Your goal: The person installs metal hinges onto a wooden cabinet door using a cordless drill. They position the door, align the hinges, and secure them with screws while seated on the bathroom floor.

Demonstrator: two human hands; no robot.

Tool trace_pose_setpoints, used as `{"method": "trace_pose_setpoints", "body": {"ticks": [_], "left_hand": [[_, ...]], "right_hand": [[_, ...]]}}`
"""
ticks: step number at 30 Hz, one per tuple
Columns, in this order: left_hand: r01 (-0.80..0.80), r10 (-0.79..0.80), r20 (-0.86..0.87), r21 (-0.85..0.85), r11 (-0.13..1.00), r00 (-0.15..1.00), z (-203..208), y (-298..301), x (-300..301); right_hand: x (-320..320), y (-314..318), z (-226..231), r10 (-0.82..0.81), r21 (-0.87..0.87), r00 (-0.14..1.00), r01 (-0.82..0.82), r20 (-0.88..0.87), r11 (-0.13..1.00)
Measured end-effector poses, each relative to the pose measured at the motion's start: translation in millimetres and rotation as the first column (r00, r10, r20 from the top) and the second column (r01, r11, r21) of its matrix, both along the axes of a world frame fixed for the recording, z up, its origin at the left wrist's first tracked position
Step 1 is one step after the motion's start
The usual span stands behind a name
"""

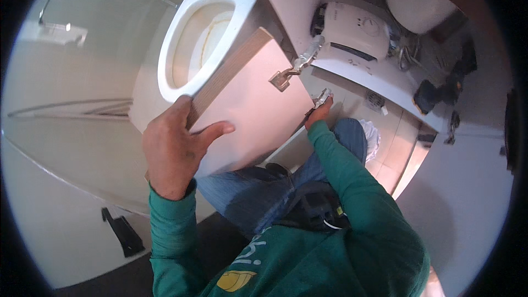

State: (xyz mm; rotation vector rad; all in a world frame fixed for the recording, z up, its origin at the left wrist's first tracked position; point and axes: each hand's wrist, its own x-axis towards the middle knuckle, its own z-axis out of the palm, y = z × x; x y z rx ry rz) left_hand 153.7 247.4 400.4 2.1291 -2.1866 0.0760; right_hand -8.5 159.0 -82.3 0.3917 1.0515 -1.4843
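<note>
A white cabinet door with a brown wood-grain edge is tilted in front of me, off the cabinet. My left hand grips its wood-grain edge, thumb on the white face, fingers hidden behind. On the door's far side, a metal hinge reaches toward the cabinet's side panel. My right hand is closed around a second metal hinge at the door's right edge; the fingertips are partly hidden.
A toilet stands just beyond the door at left. The open cabinet at right holds a white appliance with a dial. Another cabinet door hangs open at right. A black tool-like object lies at lower left.
</note>
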Motion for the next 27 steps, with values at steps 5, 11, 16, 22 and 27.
{"method": "trace_pose_setpoints", "body": {"ticks": [5, 11, 16, 22, 27], "left_hand": [[0.099, -0.14, -0.243, -0.175, 0.98, 0.96, -34, -18, 37], [0.15, -0.246, -0.29, -0.315, 0.937, 0.925, -81, -25, 47], [0.047, -0.156, -0.372, -0.286, 0.957, 0.915, -104, -20, 59], [0.017, -0.215, -0.454, -0.401, 0.916, 0.865, -129, -16, 61], [-0.019, -0.188, -0.456, -0.412, 0.911, 0.87, -137, -19, 46]], "right_hand": [[-14, 8, 1, 0.294, 0.069, 0.902, -0.287, -0.316, 0.955], [-119, -9, -96, 0.516, 0.586, -0.378, -0.74, -0.769, 0.33], [-54, 55, -3, -0.099, 0.573, -0.702, -0.483, -0.706, -0.662], [-11, 92, -28, -0.456, 0.685, -0.644, -0.15, -0.615, -0.713], [-13, 111, -67, -0.603, 0.745, -0.56, -0.037, -0.568, -0.666]]}}
